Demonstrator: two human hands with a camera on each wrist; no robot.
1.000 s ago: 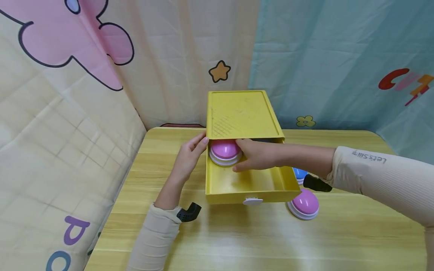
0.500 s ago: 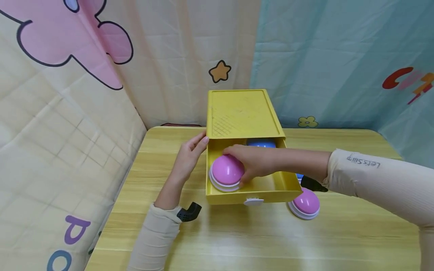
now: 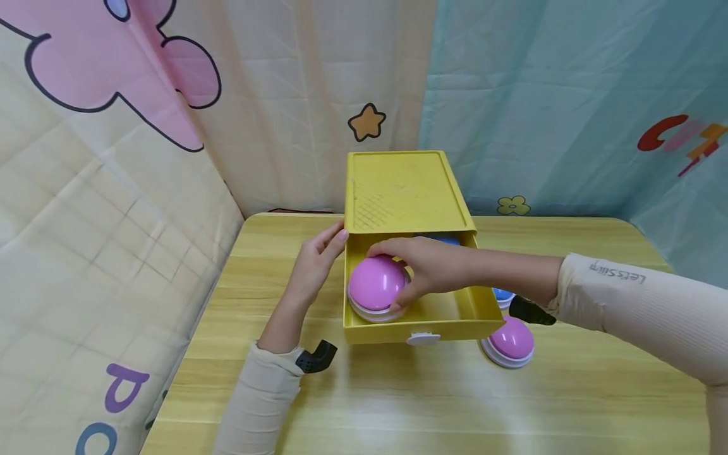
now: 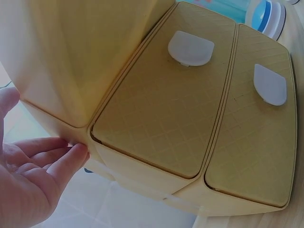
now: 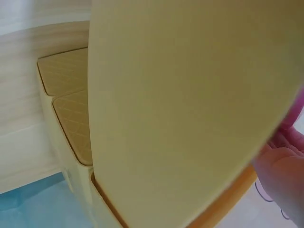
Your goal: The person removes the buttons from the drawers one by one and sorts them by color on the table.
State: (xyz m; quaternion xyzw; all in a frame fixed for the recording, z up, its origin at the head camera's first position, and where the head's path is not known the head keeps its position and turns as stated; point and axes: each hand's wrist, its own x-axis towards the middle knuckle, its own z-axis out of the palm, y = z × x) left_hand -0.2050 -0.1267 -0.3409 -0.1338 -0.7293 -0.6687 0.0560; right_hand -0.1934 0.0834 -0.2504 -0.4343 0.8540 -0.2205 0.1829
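In the head view a pink dome-shaped push button (image 3: 375,284) on a white base sits at the front left inside the pulled-out top drawer (image 3: 423,325) of a yellow drawer cabinet (image 3: 406,189). My right hand (image 3: 426,265) grips it between thumb and fingers from the right; I cannot tell whether its base touches the drawer floor. A blue button (image 3: 446,239) shows partly behind that hand, deeper in the drawer. My left hand (image 3: 313,265) touches the cabinet's left side near the drawer opening with its fingertips, thumb fairly straight.
Right of the cabinet, a second pink button (image 3: 512,338) and a partly hidden blue button (image 3: 503,296) stand on the wooden table (image 3: 398,404). Two lower drawers (image 4: 156,104) with white handles are closed in the left wrist view. Printed curtains (image 3: 284,95) hang behind.
My right hand has drawn the pink button from the drawer's back toward its front and now grips it there. The blue button behind has come into sight. My left hand stays put.
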